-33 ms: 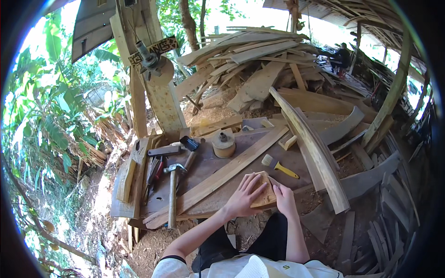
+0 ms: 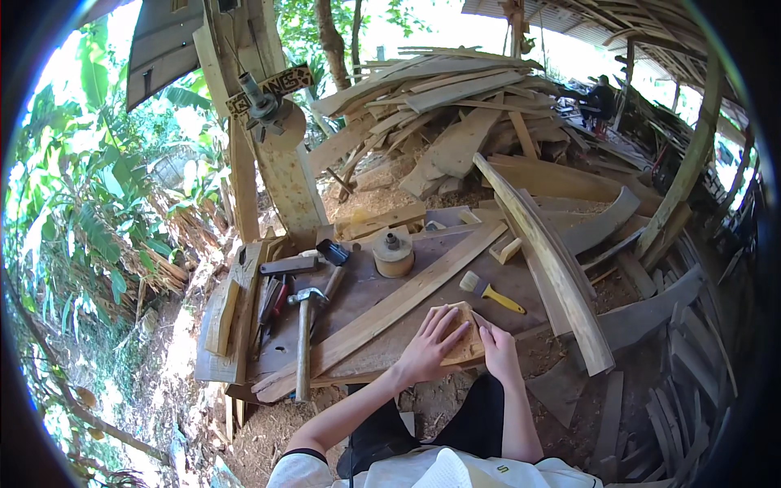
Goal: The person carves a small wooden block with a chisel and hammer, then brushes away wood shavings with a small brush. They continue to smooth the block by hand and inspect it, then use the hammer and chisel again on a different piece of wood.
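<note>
Two bare hands on one small wooden piece (image 2: pixel 465 350), at the bench's near edge, right in front of the torso. Left hand (image 2: pixel 429 343): fingers spread across the piece's top; underside hidden, can't tell if it grips. Right hand (image 2: pixel 499 353): fingers bent at the piece's right edge, touching; can't tell if closed on the wood or on something slim. Just beyond: brush (image 2: pixel 493 293), yellow handle, pale bristles, lying on the dark bench (image 2: pixel 358 281). Long plank (image 2: pixel 382 309) runs diagonally across the bench. Left of the hands: claw hammer (image 2: pixel 303 346), head away from the person, handle end past the near edge; dark-headed mallet (image 2: pixel 333 253) behind it. Round wooden block (image 2: pixel 394 260) with metal top, mid-bench. Right: curved timber (image 2: pixel 553 268). Farther back: large wood pile (image 2: pixel 464 89), seated person (image 2: pixel 600 99). Greenery (image 2: pixel 98 211) far left.
</note>
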{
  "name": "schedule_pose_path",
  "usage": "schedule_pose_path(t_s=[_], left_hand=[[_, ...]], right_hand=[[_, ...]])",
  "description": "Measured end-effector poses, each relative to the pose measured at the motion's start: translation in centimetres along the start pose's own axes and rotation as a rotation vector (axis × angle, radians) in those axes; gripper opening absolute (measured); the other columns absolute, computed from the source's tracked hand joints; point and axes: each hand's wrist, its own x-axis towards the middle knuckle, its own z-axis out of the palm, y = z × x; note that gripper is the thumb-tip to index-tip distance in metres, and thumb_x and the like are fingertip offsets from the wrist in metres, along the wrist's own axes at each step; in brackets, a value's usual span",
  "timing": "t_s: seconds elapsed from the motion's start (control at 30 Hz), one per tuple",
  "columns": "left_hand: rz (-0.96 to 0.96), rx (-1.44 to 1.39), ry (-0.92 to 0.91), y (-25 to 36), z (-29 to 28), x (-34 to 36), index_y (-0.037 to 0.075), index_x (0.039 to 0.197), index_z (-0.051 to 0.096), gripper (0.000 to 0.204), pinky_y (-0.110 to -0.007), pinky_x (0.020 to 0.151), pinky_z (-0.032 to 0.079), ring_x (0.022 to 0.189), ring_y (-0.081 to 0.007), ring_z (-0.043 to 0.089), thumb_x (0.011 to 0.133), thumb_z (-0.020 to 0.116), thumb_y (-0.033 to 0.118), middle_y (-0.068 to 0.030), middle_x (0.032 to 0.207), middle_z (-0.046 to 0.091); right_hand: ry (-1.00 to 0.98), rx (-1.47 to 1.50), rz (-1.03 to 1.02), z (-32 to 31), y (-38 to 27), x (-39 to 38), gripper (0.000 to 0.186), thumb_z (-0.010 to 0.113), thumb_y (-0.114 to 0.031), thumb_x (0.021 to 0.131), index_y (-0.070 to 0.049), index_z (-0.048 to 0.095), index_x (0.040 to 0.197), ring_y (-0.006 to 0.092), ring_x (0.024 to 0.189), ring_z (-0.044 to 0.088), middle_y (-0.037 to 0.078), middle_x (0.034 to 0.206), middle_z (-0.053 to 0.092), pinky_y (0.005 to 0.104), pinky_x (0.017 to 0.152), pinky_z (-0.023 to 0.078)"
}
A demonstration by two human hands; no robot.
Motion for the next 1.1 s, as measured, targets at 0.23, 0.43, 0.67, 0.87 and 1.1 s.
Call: schedule_pose_path(t_s=[0.23,0.43,0.67,0.87,1.1], left_hand=[[-0.021,-0.103,0.071,0.3,-1.1,-1.7,0.007,0.161,0.057,0.095,-0.052,0.13,0.043,0.158,-0.0424,0.048,0.077,0.096,0.029,-0.0186,0.166,0.056],[-0.241,-0.469,0.216,1.9,-3.8,-2.0,0.003,0.146,0.069,0.074,-0.046,0.119,0.054,0.141,-0.0344,0.067,0.081,0.097,0.023,-0.019,0.146,0.073],[-0.372,-0.572,0.242,2.6,-6.2,-1.2,0.0,0.139,0.071,0.066,-0.041,0.109,0.058,0.125,-0.0298,0.077,0.085,0.098,0.028,-0.0168,0.136,0.078],[-0.336,-0.593,0.351,1.3,-5.2,-0.6,-0.001,0.126,0.077,0.055,-0.037,0.097,0.061,0.108,-0.0228,0.081,0.085,0.099,0.03,-0.0132,0.117,0.083],[-0.442,-0.611,0.523,0.0,-3.5,0.2,0.0,0.114,0.078,0.053,-0.034,0.091,0.063,0.097,-0.0192,0.081,0.079,0.104,0.029,-0.0135,0.103,0.084]], right_hand=[[0.0,0.031,0.08,-1.7,-0.8,-0.4,0.038,0.054,-0.017,0.119,0.008,0.067,0.145,0.0233,0.129,0.073,0.021,0.134,0.079,0.0368,0.111,0.053],[0.002,0.287,-0.145,1.2,-4.0,-0.7,0.038,0.051,-0.014,0.119,0.009,0.067,0.145,0.0218,0.135,0.069,0.018,0.144,0.075,0.0341,0.116,0.049],[0.141,0.398,-0.116,4.0,-2.8,0.3,0.035,0.056,-0.018,0.118,0.008,0.072,0.135,0.0165,0.112,0.071,0.014,0.122,0.08,0.0328,0.101,0.053],[0.153,0.534,-0.018,5.3,-1.8,1.0,0.034,0.057,-0.021,0.119,0.007,0.074,0.127,0.0115,0.103,0.066,0.006,0.111,0.078,0.03,0.094,0.052],[0.016,0.796,0.096,4.4,2.0,1.2,0.042,0.059,-0.032,0.119,0.004,0.067,0.141,0.0151,0.123,0.069,0.007,0.133,0.072,0.0325,0.107,0.054]])
